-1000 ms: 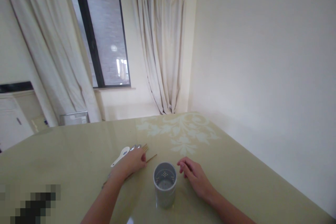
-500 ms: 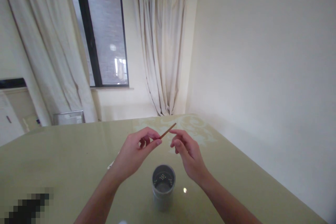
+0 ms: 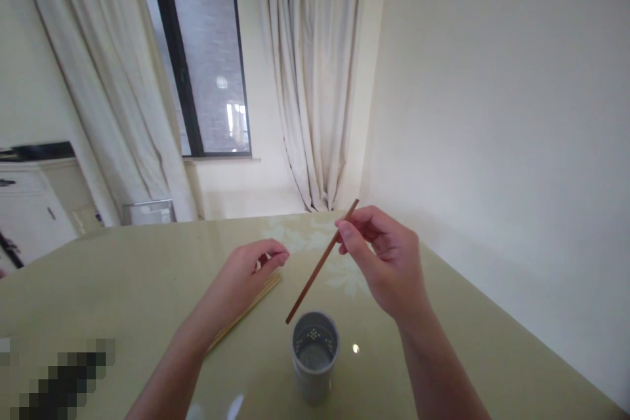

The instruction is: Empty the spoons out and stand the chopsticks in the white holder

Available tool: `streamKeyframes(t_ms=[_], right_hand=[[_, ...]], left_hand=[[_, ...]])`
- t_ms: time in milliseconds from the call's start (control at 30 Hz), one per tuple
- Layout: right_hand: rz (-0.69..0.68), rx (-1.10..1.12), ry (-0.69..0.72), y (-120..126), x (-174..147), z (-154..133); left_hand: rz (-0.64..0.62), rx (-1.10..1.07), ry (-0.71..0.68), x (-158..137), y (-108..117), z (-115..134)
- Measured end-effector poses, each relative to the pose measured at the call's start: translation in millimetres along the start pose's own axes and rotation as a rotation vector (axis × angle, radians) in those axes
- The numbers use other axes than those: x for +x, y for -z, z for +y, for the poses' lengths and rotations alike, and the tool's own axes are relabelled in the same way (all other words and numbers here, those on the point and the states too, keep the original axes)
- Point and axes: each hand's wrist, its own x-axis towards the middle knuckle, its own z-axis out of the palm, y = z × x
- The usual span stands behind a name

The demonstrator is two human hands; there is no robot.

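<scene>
Brown and slim, a chopstick is pinched near its upper end between the thumb and fingers of the right hand, which is raised above the surface of the table on the far right side. It slants down toward the person and to the left; its lower tip hangs just beside the left of the rim of a grey cup, apart from it as seen from here. Across from it, the left hand is loosely curled, the tips of thumb and index finger brought together; whether anything sits inside the palm cannot be told. Beneath and beside that hand, pale sticks lie slanting on the table, partly hidden by the wrist. Between the forearms the cup stands upright, toward the person's side of the surface, with small holes showing in its inner wall.

Farther out, a whitish leaf pattern decorates the surface near the far edge. Past that edge hang two cream curtains, with a dark-framed window between them. Alongside the right edge rises a plain wall, and beyond the far left corner stands a white cabinet.
</scene>
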Motion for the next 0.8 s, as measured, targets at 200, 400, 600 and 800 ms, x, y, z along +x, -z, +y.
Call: streamKeyframes(t_ms=[200, 400, 600, 800], right_hand=[[-0.106, -0.125, -0.032, 19, 5, -3], [-0.392, -0.344, -0.142, 9, 6, 1], [-0.516, -0.473, -0.139, -3, 5, 13], [-0.633, -0.571, -0.141, -8, 4, 20]], left_hand=[[-0.252, 0.35, 0.198, 10, -39, -60], [-0.339, 0.607, 0.377, 1, -51, -100], [-0.382, 0.616, 0.418, -3, -50, -110], [-0.37, 0.616, 0.392, -5, -52, -108]])
